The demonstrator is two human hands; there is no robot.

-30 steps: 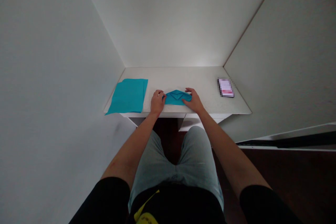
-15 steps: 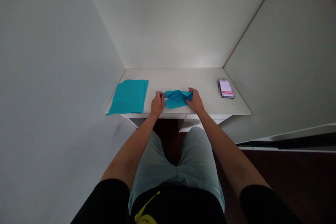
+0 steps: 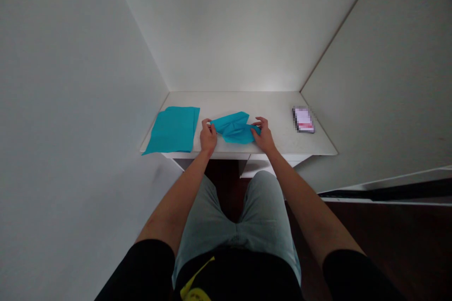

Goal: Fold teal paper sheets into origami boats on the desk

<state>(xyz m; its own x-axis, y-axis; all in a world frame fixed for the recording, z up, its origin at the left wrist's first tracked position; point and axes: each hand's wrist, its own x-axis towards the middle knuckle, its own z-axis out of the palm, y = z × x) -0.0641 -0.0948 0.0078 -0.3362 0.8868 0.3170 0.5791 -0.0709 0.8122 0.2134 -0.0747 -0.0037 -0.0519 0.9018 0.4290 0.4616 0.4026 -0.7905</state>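
A folded piece of teal paper [image 3: 233, 127] is lifted a little off the white desk [image 3: 247, 102], near its front edge. My left hand [image 3: 207, 137] pinches the paper's left tip, fingers closed. My right hand [image 3: 263, 135] pinches its right end, fingers closed too. The paper sags and bulges between the two hands, with its folds partly spread.
A stack of flat teal sheets [image 3: 173, 129] lies at the desk's left end. A phone [image 3: 303, 119] lies at the right end. White walls close in the desk on the left, back and right. My knees sit below the front edge.
The folded paper lay flat under both hands a second ago. Both hands have since pinched its ends, raised it and pulled it wider, the left hand shifting left.
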